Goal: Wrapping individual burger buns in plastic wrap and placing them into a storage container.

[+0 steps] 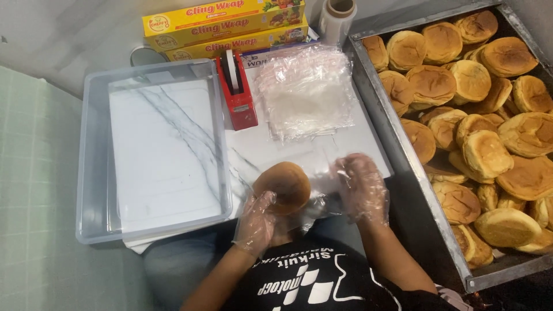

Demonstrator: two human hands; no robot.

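Observation:
My left hand (pixel 256 222), in a thin clear plastic glove, holds a round brown bun (pixel 283 185) from below, over the front edge of the white marble-patterned board (pixel 259 151). My right hand (pixel 360 187), gloved the same way, grips a clear plastic bag (pixel 324 193) just to the right of the bun. The bag's mouth faces the bun and touches it. How far the bun is inside the bag is hard to tell.
A clear plastic tub (pixel 92 173) stands at the left. A red tape dispenser (pixel 237 92) and a stack of clear bags (pixel 305 95) lie behind my hands. Yellow wrap boxes (pixel 224 26) and a film roll (pixel 337 17) sit at the back. A metal tray (pixel 383 124) holding several buns fills the right.

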